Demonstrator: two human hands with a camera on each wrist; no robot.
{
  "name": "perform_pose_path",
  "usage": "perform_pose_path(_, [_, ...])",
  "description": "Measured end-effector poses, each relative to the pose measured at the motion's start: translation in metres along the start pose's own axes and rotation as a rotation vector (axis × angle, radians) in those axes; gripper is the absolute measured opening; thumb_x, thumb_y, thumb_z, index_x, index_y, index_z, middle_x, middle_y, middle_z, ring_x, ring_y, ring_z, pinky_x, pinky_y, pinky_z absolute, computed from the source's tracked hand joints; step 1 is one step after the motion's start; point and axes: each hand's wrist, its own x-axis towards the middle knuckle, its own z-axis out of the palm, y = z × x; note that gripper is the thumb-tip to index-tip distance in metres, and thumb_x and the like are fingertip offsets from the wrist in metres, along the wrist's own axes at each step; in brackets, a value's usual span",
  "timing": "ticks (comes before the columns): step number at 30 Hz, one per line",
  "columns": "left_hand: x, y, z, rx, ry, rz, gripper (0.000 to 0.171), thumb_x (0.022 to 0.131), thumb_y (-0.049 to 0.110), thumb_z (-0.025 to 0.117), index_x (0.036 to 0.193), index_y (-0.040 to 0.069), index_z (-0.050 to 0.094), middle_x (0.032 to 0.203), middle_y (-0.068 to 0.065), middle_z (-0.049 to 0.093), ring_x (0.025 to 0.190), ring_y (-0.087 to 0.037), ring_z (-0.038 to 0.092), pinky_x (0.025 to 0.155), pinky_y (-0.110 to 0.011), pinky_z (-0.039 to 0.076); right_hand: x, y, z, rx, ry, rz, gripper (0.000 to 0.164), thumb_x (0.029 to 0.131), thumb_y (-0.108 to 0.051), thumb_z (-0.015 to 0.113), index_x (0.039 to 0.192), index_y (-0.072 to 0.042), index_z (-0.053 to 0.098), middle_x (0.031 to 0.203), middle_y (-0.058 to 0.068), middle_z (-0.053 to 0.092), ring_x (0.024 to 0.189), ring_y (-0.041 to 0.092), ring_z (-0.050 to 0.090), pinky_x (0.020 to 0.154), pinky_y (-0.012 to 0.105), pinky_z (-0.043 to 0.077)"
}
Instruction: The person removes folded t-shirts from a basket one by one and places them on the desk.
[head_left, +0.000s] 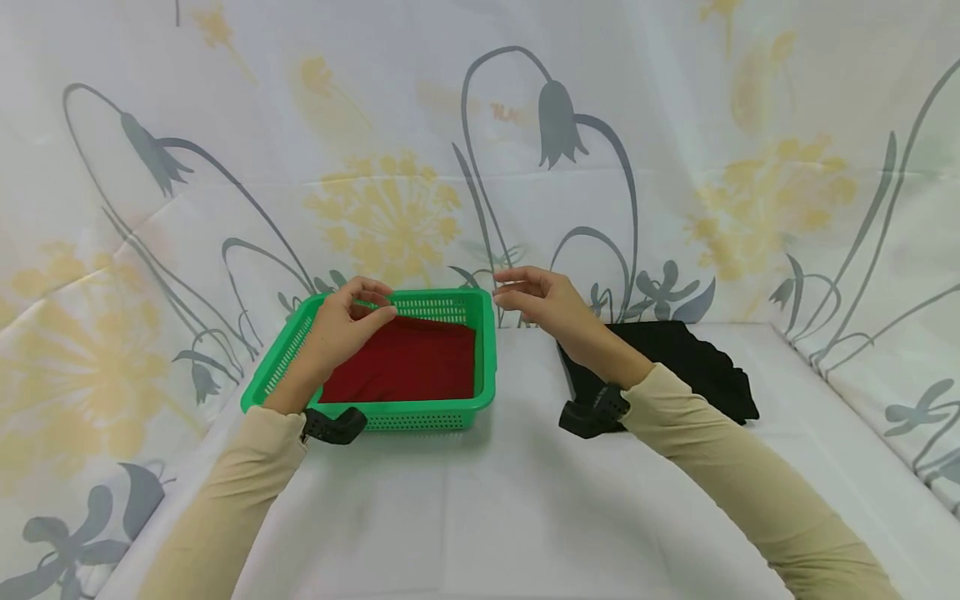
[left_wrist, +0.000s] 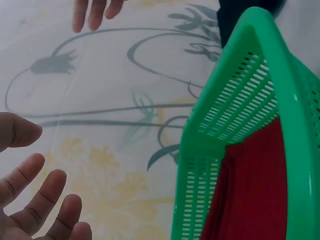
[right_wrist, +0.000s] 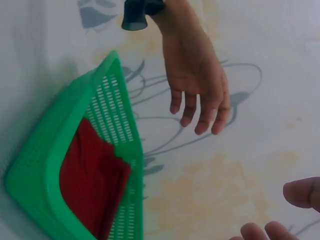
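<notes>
A red folded cloth (head_left: 420,358) lies inside a green plastic basket (head_left: 483,350) on the white table. My left hand (head_left: 341,325) hovers over the basket's left part, fingers loosely bent and holding nothing. To the right of the basket my right hand (head_left: 551,304) is raised, its fingers relaxed and pointing left, with nothing between them. Behind and below the right wrist a black cloth (head_left: 682,358) lies on the table, partly hidden by the forearm. In the left wrist view the left fingers (left_wrist: 45,200) are spread apart beside the basket.
The table has a white cover (head_left: 480,517). Behind it hangs a pale curtain (head_left: 420,100) printed with grey and yellow flowers. Each wrist wears a black camera mount, such as the left mount (head_left: 335,426).
</notes>
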Motion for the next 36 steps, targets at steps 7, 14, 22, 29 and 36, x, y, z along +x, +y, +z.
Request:
perform_pose_path(7, [0.006, -0.011, -0.019, -0.205, 0.024, -0.115, 0.026, 0.099, 0.025, 0.058, 0.121, 0.011, 0.053, 0.114, -0.004, 0.052, 0.097, -0.018, 0.053, 0.083, -0.031, 0.044, 0.020, 0.000, 0.021, 0.173, -0.034, 0.074, 0.040, 0.096, -0.017, 0.059, 0.134, -0.004, 0.053, 0.126, 0.010, 0.055, 0.114, 0.031, 0.053, 0.094, 0.042, 0.041])
perform_pose_path(14, [0.017, -0.029, -0.031, -0.257, 0.059, -0.161, 0.017, 0.099, 0.025, 0.057, 0.114, 0.017, 0.054, 0.106, -0.004, 0.054, 0.088, -0.013, 0.055, 0.078, -0.028, 0.045, 0.035, 0.011, 0.039, 0.244, 0.014, 0.155, 0.035, 0.096, -0.015, 0.060, 0.129, -0.003, 0.055, 0.130, 0.010, 0.052, 0.115, 0.031, 0.051, 0.094, 0.042, 0.041])
perform_pose_path(22, [0.026, -0.055, -0.039, -0.287, 0.112, -0.276, 0.018, 0.099, 0.024, 0.057, 0.115, 0.018, 0.053, 0.108, 0.002, 0.051, 0.086, -0.010, 0.055, 0.074, -0.025, 0.047, 0.049, 0.026, 0.058, 0.267, 0.060, 0.213, 0.040, 0.094, -0.013, 0.062, 0.132, -0.004, 0.054, 0.138, 0.014, 0.048, 0.122, 0.032, 0.049, 0.100, 0.046, 0.038])
perform_pose_path(29, [0.032, -0.071, -0.042, -0.319, 0.098, -0.338, 0.027, 0.099, 0.024, 0.057, 0.123, 0.014, 0.050, 0.115, -0.001, 0.049, 0.090, -0.013, 0.054, 0.073, -0.024, 0.047, 0.062, 0.038, 0.070, 0.223, 0.120, 0.284, 0.040, 0.092, -0.015, 0.064, 0.131, -0.008, 0.056, 0.131, 0.010, 0.054, 0.120, 0.031, 0.050, 0.094, 0.040, 0.042])
perform_pose_path(36, [0.039, -0.078, -0.041, -0.251, 0.114, -0.438, 0.050, 0.097, 0.025, 0.060, 0.139, 0.006, 0.040, 0.121, -0.003, 0.050, 0.096, -0.017, 0.054, 0.078, -0.027, 0.049, 0.069, 0.049, 0.077, 0.172, 0.113, 0.336, 0.045, 0.091, -0.018, 0.066, 0.134, -0.012, 0.055, 0.133, 0.010, 0.052, 0.115, 0.026, 0.053, 0.095, 0.040, 0.042])
